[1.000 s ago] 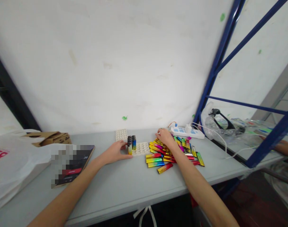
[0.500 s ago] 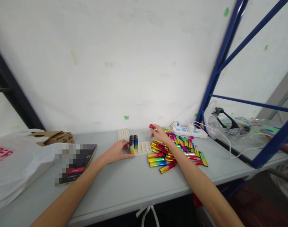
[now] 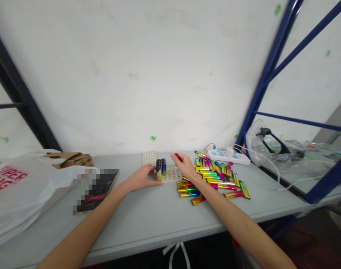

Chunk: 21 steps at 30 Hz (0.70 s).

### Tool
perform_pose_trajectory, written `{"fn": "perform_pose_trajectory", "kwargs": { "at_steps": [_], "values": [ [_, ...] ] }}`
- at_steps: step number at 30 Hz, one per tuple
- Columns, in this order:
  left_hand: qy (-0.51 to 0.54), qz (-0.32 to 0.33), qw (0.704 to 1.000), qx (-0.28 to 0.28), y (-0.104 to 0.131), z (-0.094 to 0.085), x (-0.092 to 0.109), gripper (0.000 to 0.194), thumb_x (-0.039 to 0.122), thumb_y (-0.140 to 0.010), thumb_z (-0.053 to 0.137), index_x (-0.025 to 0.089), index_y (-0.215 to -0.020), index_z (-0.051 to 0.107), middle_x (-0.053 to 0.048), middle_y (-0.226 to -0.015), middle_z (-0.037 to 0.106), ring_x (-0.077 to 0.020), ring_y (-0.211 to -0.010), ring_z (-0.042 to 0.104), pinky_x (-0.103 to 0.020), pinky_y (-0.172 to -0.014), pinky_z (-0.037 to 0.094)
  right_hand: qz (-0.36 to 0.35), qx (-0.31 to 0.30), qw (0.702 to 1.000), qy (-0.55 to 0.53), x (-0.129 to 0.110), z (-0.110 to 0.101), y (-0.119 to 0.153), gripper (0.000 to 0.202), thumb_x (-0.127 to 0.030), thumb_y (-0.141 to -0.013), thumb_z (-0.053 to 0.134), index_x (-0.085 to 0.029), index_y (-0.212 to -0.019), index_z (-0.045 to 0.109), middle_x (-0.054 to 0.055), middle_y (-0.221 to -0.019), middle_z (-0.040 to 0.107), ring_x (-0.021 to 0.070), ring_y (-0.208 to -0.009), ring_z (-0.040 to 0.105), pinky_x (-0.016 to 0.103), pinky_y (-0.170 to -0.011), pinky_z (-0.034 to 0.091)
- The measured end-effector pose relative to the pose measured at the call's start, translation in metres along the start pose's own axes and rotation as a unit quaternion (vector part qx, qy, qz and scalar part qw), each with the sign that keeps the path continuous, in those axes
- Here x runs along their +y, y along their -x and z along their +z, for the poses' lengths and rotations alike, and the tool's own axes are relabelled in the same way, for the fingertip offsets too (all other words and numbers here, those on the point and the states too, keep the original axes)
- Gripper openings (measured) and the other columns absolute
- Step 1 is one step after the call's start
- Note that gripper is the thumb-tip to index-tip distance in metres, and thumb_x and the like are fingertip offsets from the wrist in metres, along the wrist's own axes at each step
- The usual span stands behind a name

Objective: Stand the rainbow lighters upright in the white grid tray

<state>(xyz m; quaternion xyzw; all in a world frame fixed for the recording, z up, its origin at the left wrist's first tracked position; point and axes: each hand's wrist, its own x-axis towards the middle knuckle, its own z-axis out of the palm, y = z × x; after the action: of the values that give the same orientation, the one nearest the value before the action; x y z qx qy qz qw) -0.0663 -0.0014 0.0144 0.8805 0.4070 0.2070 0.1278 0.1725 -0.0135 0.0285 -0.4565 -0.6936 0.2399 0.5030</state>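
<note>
A pale tray with rows of round holes [image 3: 172,175] lies on the table, and several upright lighters [image 3: 164,167] with dark tops stand at its left end. My left hand [image 3: 144,176] grips that end, its thumb along the front and its fingers behind the lighters. Just above the tray's back right side, my right hand [image 3: 184,166] is closed on a red lighter [image 3: 178,157], mostly covered by the fingers. Under and beside my right forearm spreads a pile of shiny multicoloured lighters [image 3: 212,175].
A second holed tray [image 3: 149,157] lies by the wall. At left are a white plastic bag [image 3: 27,190], cardboard [image 3: 72,158] and a dark box [image 3: 99,190]. A power strip [image 3: 237,158] with white cables sits at right, near a blue metal frame [image 3: 257,97].
My right hand has moved left and slightly down with the red lighter, from beside the pile to over the tray. My left hand keeps its place at the tray. The view has shifted a little.
</note>
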Motion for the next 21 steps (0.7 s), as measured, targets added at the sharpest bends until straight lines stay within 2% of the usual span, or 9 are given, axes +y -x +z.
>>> {"fn": "perform_pose_trajectory", "kwargs": {
  "at_steps": [7, 14, 17, 21],
  "values": [
    [-0.005, 0.001, 1.000, 0.002, 0.000, -0.001, 0.002, 0.053, 0.066, -0.069, 0.076, 0.017, -0.090, 0.067, -0.006, -0.089, 0.069, -0.0263, -0.082, 0.063, -0.033, -0.072, 0.047, 0.019, 0.039, 0.998, 0.037, 0.003, 0.006, 0.001, 0.036, -0.043, -0.087, 0.044, -0.022, -0.059, 0.038, -0.005, -0.059, 0.030, 0.0124, -0.059, 0.035, 0.026, -0.057, 0.024],
    [-0.002, 0.004, 1.000, -0.002, 0.000, -0.001, 0.002, 0.053, 0.064, -0.071, 0.076, 0.017, -0.093, 0.068, -0.008, -0.093, 0.069, -0.0273, -0.085, 0.064, -0.034, -0.074, 0.049, 0.010, 0.030, 0.999, 0.045, 0.007, 0.008, 0.001, 0.037, -0.043, -0.089, 0.044, -0.022, -0.059, 0.037, -0.005, -0.059, 0.030, 0.0123, -0.059, 0.035, 0.026, -0.058, 0.024],
    [0.004, 0.005, 1.000, 0.001, 0.000, -0.002, 0.002, 0.053, 0.064, -0.070, 0.077, 0.017, -0.093, 0.069, -0.008, -0.093, 0.070, -0.0275, -0.084, 0.065, -0.034, -0.074, 0.049, -0.018, 0.010, 0.998, 0.053, 0.001, 0.005, 0.002, 0.040, -0.048, -0.094, 0.045, -0.021, -0.064, 0.042, -0.005, -0.061, 0.037, 0.0125, -0.061, 0.038, 0.026, -0.059, 0.027],
    [-0.002, 0.002, 1.000, -0.006, 0.000, -0.001, 0.002, 0.057, 0.065, -0.071, 0.076, 0.016, -0.098, 0.069, -0.009, -0.094, 0.070, -0.0280, -0.085, 0.065, -0.035, -0.076, 0.050, -0.079, -0.055, 0.991, 0.098, -0.009, -0.006, 0.005, 0.033, -0.047, -0.102, 0.042, -0.021, -0.086, 0.053, -0.004, -0.069, 0.051, 0.0136, -0.065, 0.047, 0.025, -0.063, 0.032]
  ]
}}
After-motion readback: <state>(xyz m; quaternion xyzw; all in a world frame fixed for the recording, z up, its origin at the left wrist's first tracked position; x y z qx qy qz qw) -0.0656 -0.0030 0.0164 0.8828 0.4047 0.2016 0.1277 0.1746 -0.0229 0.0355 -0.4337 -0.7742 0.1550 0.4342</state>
